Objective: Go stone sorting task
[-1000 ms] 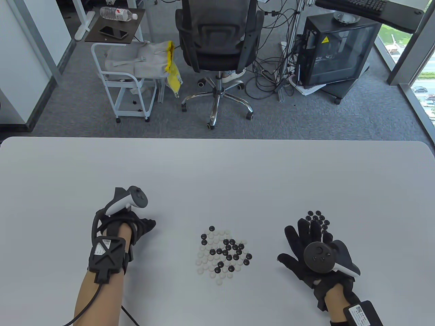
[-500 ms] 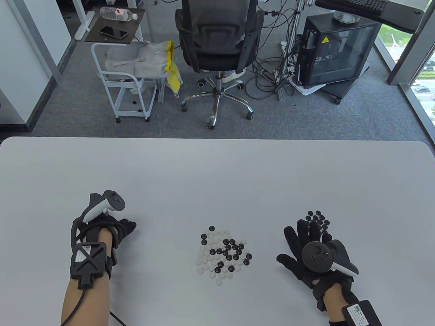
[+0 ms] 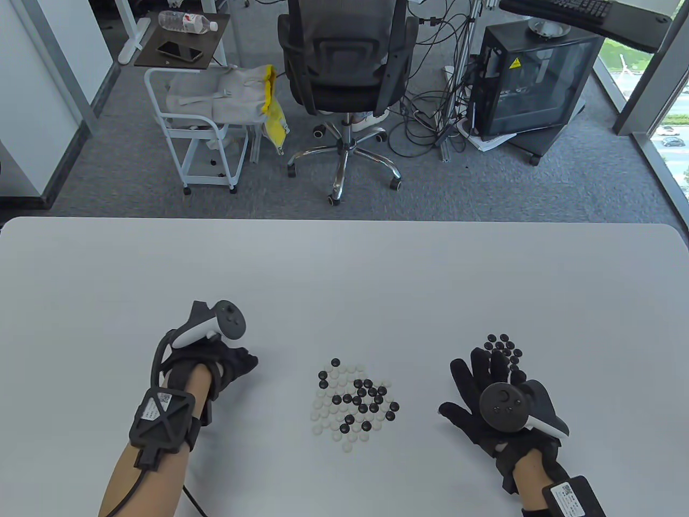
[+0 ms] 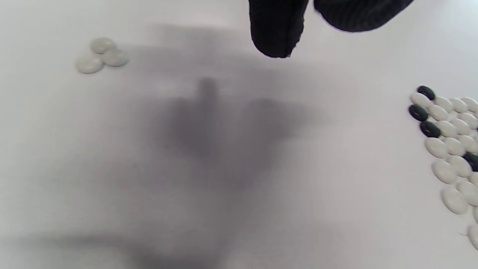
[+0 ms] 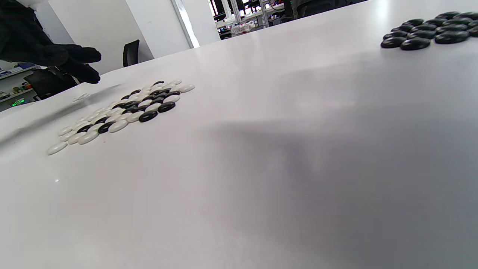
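A mixed pile of black and white Go stones (image 3: 352, 401) lies in the middle of the white table (image 3: 344, 280). It also shows in the left wrist view (image 4: 446, 149) and the right wrist view (image 5: 123, 112). A group of black stones (image 3: 503, 347) lies at the right, just beyond my right hand (image 3: 468, 382), which rests flat with fingers spread and holds nothing. The group also shows in the right wrist view (image 5: 429, 33). My left hand (image 3: 250, 363) hovers left of the pile, its fingertips (image 4: 276, 37) empty. Three white stones (image 4: 101, 56) lie to its left.
Beyond the table's far edge stand an office chair (image 3: 347, 70), a white cart (image 3: 199, 118) and a black computer case (image 3: 530, 81) with cables on the carpet. A cable runs from my left wrist off the near edge.
My left hand swung out to the left, then came back right toward the mixed pile. My right hand and the stones have not moved.
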Action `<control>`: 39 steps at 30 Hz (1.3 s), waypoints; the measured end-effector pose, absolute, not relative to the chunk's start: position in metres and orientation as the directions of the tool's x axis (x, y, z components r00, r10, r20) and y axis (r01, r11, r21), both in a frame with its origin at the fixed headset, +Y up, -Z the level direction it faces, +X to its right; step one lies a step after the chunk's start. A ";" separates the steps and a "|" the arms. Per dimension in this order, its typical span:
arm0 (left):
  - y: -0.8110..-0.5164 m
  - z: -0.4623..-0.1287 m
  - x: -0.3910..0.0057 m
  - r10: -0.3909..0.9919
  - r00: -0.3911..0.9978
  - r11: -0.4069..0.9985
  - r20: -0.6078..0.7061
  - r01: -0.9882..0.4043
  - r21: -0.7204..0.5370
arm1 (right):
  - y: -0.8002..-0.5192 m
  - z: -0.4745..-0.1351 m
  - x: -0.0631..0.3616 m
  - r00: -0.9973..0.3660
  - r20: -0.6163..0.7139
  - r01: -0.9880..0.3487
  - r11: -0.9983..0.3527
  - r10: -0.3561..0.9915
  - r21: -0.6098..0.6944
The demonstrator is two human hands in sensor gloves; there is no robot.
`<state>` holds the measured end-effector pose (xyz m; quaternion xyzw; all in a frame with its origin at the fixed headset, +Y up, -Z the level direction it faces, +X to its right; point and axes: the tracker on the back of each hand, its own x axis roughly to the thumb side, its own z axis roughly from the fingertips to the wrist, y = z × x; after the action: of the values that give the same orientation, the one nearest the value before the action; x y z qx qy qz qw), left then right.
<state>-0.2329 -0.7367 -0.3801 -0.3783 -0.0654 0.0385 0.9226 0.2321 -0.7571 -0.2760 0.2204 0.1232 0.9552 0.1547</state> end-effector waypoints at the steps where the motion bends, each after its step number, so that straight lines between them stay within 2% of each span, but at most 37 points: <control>1: -0.736 -0.379 -0.221 0.132 0.983 0.705 0.130 -0.001 -0.709 | -0.757 -0.276 0.232 -0.855 0.384 -0.241 -0.922 0.349 0.303; 4: -0.738 -0.377 -0.187 0.178 0.960 0.698 0.217 0.032 -0.715 | -0.757 -0.276 0.232 -0.853 0.387 -0.243 -0.922 0.351 0.301; 10: -0.747 -0.380 -0.143 0.207 0.928 0.695 0.310 0.084 -0.714 | -0.757 -0.276 0.233 -0.853 0.384 -0.245 -0.921 0.354 0.304; 22: -0.770 -0.385 -0.115 0.185 0.924 0.673 0.335 0.129 -0.728 | -0.756 -0.275 0.235 -0.853 0.380 -0.250 -0.919 0.358 0.304; 29: -0.766 -0.397 -0.151 0.141 0.964 0.677 0.227 0.073 -0.733 | -0.756 -0.275 0.236 -0.852 0.379 -0.254 -0.919 0.360 0.302; 31: -0.766 -0.403 -0.171 0.138 0.978 0.677 0.154 0.021 -0.736 | -0.756 -0.275 0.237 -0.853 0.377 -0.255 -0.918 0.361 0.302; 34: -0.766 -0.411 -0.212 0.183 0.983 0.660 -0.010 -0.130 -0.740 | -0.756 -0.275 0.237 -0.853 0.375 -0.256 -0.917 0.363 0.305; 39: -0.766 -0.412 -0.259 0.169 0.973 0.657 -0.159 -0.231 -0.718 | -0.755 -0.275 0.239 -0.846 0.373 -0.279 -0.912 0.382 0.302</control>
<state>-0.2590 -0.7664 -0.4120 -0.3994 0.0392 0.1101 0.9093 0.2386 -0.7554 -0.2749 0.2171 0.1191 0.9532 0.1734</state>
